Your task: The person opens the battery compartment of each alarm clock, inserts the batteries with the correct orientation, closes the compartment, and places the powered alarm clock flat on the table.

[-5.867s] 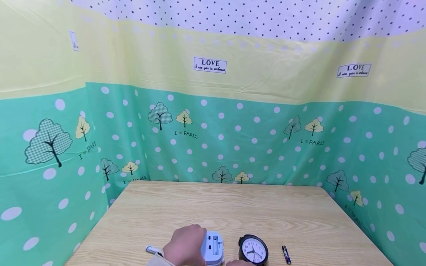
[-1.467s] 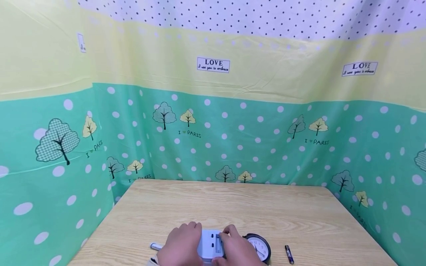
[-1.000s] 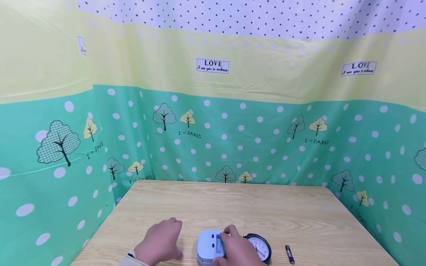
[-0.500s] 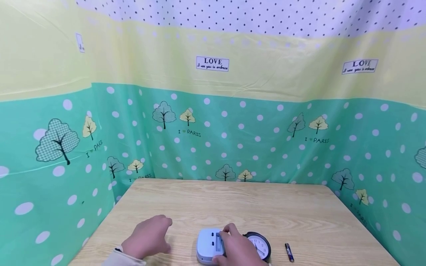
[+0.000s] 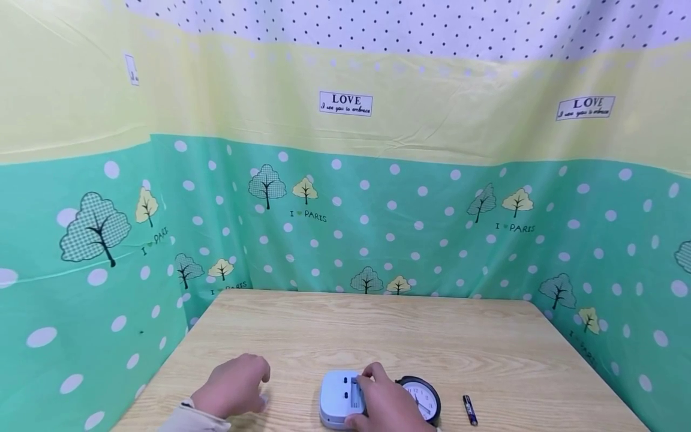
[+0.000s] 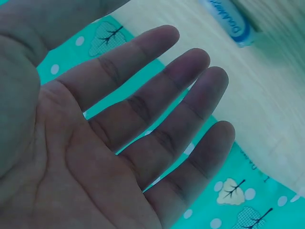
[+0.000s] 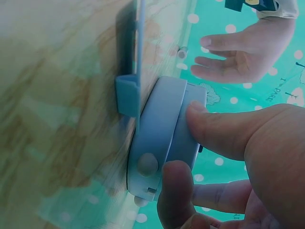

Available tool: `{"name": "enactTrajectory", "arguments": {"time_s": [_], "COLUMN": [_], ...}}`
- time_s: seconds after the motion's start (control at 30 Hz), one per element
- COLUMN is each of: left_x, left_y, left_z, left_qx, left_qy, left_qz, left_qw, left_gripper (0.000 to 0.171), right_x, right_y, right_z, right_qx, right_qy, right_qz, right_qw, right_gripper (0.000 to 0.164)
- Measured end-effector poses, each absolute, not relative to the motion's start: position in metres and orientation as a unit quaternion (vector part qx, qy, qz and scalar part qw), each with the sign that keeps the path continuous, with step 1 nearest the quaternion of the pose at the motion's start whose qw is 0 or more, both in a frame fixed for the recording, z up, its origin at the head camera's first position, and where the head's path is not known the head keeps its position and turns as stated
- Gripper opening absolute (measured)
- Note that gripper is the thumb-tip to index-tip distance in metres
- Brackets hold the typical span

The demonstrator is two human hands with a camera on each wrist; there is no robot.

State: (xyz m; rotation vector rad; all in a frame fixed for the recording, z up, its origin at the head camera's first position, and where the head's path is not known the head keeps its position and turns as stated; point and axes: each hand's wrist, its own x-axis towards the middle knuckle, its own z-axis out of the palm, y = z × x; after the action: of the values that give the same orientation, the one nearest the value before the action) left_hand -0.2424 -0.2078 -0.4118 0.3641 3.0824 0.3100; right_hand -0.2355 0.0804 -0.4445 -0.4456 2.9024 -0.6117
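A light blue clock (image 5: pixel 335 399) rests on the table with its back up, showing two black knobs and an uncovered battery slot. My right hand (image 5: pixel 391 405) grips its right side, the thumb along the edge in the right wrist view (image 7: pixel 267 143). To the left, my left hand (image 5: pixel 229 387) holds nothing; its fingers are spread and slightly bent in the left wrist view. Beyond those fingertips lies a blue and white battery (image 6: pixel 231 21), mostly hidden by the hand in the head view.
A round black alarm clock (image 5: pixel 423 399), dial up, sits right behind my right hand and is partly covered by it. Farther right lies a dark battery (image 5: pixel 469 410). A green and yellow printed curtain (image 5: pixel 324 240) hangs around the wooden table (image 5: pixel 378 330).
My left hand has let go of the light blue clock and moved left toward the blue and white battery. My right hand has come onto the clock and stays there.
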Motion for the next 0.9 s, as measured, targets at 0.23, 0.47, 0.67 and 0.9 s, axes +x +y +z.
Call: {"name": "enactTrajectory", "arguments": {"time_s": [0.23, 0.47, 0.67, 0.9], "left_x": [-0.243, -0.241, -0.244, -0.246], "left_y": [-0.209, -0.209, -0.211, -0.213], "left_z": [-0.422, -0.429, -0.435, -0.438], "left_qx": [0.115, 0.106, 0.108, 0.111], "left_qy": [0.988, 0.990, 0.991, 0.991], "left_qz": [0.097, 0.083, 0.078, 0.074], "left_qw": [0.034, 0.035, 0.027, 0.027], "left_gripper": [0.035, 0.037, 0.035, 0.033], "right_x": [-0.236, -0.236, -0.236, -0.236], "right_y": [0.082, 0.080, 0.080, 0.079], "right_z": [-0.446, -0.446, -0.446, -0.447], "right_qx": [-0.154, -0.149, -0.144, -0.141], "right_qy": [0.966, 0.967, 0.967, 0.965], "right_qz": [-0.198, -0.194, -0.200, -0.207], "right_qw": [0.064, 0.064, 0.068, 0.072], "right_gripper": [0.076, 0.077, 0.077, 0.077]}}
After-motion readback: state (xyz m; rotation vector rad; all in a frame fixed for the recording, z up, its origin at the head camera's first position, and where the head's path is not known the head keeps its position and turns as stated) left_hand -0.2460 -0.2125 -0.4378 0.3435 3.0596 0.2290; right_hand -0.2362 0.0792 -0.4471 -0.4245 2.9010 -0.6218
